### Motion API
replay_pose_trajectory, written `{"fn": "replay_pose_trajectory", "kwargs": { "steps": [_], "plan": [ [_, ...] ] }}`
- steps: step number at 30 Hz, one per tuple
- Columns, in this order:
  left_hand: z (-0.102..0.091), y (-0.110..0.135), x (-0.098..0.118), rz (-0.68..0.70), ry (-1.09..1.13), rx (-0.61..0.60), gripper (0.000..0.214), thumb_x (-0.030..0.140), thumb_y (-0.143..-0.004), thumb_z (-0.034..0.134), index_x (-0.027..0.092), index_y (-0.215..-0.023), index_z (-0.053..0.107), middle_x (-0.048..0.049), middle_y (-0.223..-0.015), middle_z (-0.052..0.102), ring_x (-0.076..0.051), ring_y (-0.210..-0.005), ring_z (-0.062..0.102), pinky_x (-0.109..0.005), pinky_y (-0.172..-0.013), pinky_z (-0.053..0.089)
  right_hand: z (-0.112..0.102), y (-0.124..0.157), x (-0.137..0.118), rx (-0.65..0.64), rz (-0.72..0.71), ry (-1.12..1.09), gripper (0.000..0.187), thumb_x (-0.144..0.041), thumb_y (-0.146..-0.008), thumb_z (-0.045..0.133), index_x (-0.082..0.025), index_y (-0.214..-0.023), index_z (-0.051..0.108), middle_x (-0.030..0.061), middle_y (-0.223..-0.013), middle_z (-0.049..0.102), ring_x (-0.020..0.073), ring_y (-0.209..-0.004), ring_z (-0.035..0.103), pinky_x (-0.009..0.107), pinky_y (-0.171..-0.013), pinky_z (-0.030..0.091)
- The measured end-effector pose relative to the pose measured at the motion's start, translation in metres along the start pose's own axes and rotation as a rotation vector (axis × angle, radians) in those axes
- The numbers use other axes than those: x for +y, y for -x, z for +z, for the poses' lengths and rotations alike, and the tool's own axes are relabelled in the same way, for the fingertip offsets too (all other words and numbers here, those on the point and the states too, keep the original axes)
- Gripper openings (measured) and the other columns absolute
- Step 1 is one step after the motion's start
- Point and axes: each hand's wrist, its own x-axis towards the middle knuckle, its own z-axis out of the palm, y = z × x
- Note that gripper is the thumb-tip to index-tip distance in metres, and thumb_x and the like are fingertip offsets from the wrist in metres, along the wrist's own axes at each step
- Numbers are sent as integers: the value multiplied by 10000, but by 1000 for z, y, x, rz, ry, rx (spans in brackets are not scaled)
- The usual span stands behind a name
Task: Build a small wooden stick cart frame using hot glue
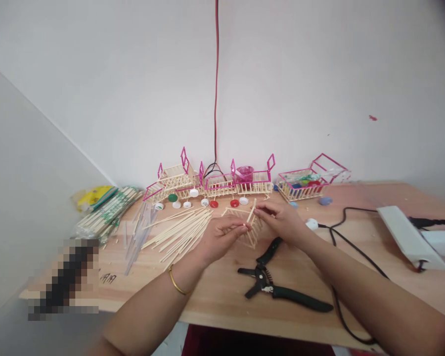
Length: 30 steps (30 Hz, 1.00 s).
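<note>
A short pale wooden stick (251, 211) stands tilted between my two hands. My left hand (225, 234), with a gold bangle at its wrist, is closed in a pinch at the stick's lower end. My right hand (278, 218) pinches the same stick higher up, from the right. Beneath the fingers lies a small open frame of wooden sticks (252, 241), partly hidden by my left hand. Loose bamboo sticks (181, 235) fan out to the left. Closer to me rests a pair of dark-handled wire cutters (261, 281), its jaws pointing left.
Little stick carts (218, 186) with pink trim and bottle-cap wheels line the wall, beside a stick basket (300, 187). Packaged sticks (109, 210) and clear glue sticks (139, 240) lie left. A black cable (359, 254) and a white power strip (411, 237) occupy the right.
</note>
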Motion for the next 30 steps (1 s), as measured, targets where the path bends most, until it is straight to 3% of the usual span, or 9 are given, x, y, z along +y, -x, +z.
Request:
{"fn": "replay_pose_trajectory", "kwargs": {
  "steps": [6, 11, 13, 15, 19, 22, 27, 30],
  "plan": [
    [0, 0, -4, 87, -66, 136, 150, 273, -836, 607, 195, -847, 735, -62, -858, 730, -174, -839, 657, -282, -804, 501, -8, -4, 2, 72, 120, -280, 309, -395, -787, 606, -184, -1012, 602, 70, -900, 679, 203, -844, 653, 353, -786, 523],
    [-2, 0, -7, 109, -108, 231, 151, 281, -834, 613, 192, -883, 724, -55, -887, 726, -172, -850, 661, -304, -817, 513, -22, -8, 5, 241, 128, -236, 287, -403, -803, 580, -183, -985, 604, 55, -876, 670, 183, -777, 649, 340, -729, 529],
    [-3, 0, -7, 131, -147, 272, 152, 277, -842, 604, 193, -900, 716, -52, -896, 724, -167, -852, 662, -306, -823, 515, -27, -8, 5, 249, 124, -162, 264, -387, -811, 564, -181, -968, 613, 54, -877, 673, 180, -774, 643, 322, -702, 520],
    [-4, 0, -6, 182, -216, 311, 149, 266, -849, 594, 193, -911, 708, -54, -896, 723, -167, -862, 660, -314, -830, 511, -32, -7, 3, 179, 112, -28, 223, -362, -815, 555, -180, -919, 631, 43, -818, 674, 171, -735, 630, 292, -654, 496],
    [-8, 1, -4, 349, -419, 359, 134, 209, -850, 587, 190, -942, 683, -60, -905, 715, -165, -881, 646, -346, -879, 479, -41, -2, -10, -119, 10, 207, 175, -312, -823, 532, -196, -827, 663, 13, -721, 657, 145, -645, 587, 245, -575, 424],
    [-11, 0, -4, 434, -594, 357, 134, 193, -848, 583, 193, -955, 663, -54, -901, 709, -162, -876, 637, -381, -938, 429, -48, 2, -14, -286, 13, 338, 162, -270, -812, 524, -206, -844, 668, 13, -737, 663, 153, -659, 596, 243, -576, 408],
    [-8, -3, -12, 396, -735, 227, 96, 209, -862, 562, 184, -886, 651, -49, -828, 698, -168, -816, 616, -377, -882, 419, -71, 6, 11, -445, 191, 606, 374, -185, -696, 594, -217, -1065, 644, 69, -969, 698, 230, -833, 641, 283, -658, 444],
    [-3, -3, -18, 350, -704, 135, 120, 231, -875, 544, 170, -852, 644, -53, -798, 688, -168, -783, 604, -349, -808, 434, -77, 6, 29, -519, 197, 665, 474, -167, -625, 635, -218, -1096, 637, 85, -1066, 682, 276, -945, 627, 321, -739, 459]
  ]
}}
